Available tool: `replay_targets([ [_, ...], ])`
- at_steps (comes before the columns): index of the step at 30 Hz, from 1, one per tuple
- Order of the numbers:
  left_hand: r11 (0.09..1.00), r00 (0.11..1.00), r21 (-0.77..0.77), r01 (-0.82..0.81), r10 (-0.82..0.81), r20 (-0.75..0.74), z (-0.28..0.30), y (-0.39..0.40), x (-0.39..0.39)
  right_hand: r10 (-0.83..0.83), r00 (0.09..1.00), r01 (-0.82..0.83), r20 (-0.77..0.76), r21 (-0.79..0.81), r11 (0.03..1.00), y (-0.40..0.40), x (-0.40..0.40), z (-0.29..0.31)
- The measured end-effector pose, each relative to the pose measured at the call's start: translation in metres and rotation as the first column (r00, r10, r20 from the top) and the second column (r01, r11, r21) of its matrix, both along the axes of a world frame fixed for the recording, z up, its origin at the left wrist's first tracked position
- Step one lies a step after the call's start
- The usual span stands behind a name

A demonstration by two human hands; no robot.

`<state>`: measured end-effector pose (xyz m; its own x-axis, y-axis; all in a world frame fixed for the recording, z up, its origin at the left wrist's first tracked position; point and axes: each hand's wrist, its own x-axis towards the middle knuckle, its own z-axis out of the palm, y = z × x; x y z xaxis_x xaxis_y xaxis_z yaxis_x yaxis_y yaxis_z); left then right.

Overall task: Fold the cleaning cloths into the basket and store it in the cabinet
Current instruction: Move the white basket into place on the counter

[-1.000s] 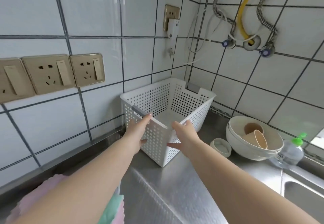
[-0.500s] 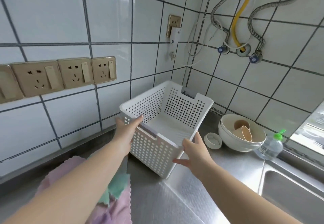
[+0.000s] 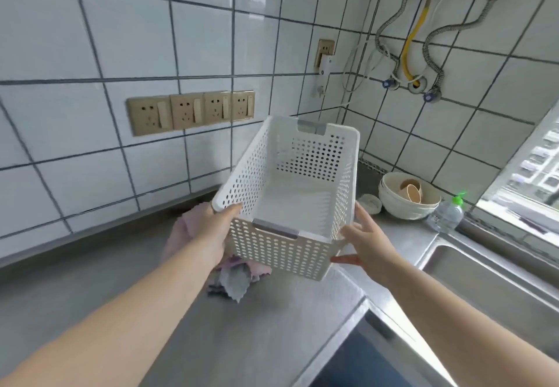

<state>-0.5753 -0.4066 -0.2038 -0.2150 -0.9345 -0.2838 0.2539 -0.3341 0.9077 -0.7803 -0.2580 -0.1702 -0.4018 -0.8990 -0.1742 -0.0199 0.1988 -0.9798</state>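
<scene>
Steel counter [image 3: 90, 296]; basket [image 3: 290, 205] seemingly lifted, edge-held.

A white perforated basket [image 3: 290, 193] is held tilted above the steel counter [image 3: 260, 326], gripped at its near left corner by the left hand [image 3: 216, 229] and steadied on its right side by the right hand [image 3: 367, 244]. Crumpled cleaning cloths [image 3: 233, 277] are seen beneath it, and stacked bowls [image 3: 406, 197] and a green-capped bottle [image 3: 447, 212] beside the sink [image 3: 490, 283].
</scene>
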Motion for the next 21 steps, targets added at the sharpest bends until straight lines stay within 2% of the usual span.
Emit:
replay_targets([
  [3, 0.998, 0.998, -0.052, -0.029, 0.032, 0.053, 0.002, 0.039, 0.048, 0.088, 0.996, -0.088, -0.01, -0.014, 0.996, 0.025, 0.032, 0.008],
  [9, 0.994, 0.992, -0.032, -0.102, 0.104, 0.073, 0.001, 0.102, 0.139, 0.225, 0.974, -0.225, -0.013, -0.004, 0.974, 0.043, 0.092, -0.001],
  [13, 0.978, 0.973, -0.012, -0.207, 0.207, 0.099, -0.007, 0.133, 0.202, 0.317, 0.948, -0.317, 0.01, 0.026, 0.948, 0.038, 0.14, -0.015],
  [17, 0.97, 0.962, 0.0, -0.242, 0.24, 0.134, -0.017, 0.169, 0.259, 0.356, 0.932, -0.36, 0.065, 0.056, 0.931, 0.026, 0.185, -0.032],
  [21, 0.927, 0.912, 0.019, -0.374, 0.364, 0.188, -0.032, 0.192, 0.311, 0.451, 0.888, -0.458, 0.089, 0.079, 0.885, 0.006, 0.236, -0.045],
])
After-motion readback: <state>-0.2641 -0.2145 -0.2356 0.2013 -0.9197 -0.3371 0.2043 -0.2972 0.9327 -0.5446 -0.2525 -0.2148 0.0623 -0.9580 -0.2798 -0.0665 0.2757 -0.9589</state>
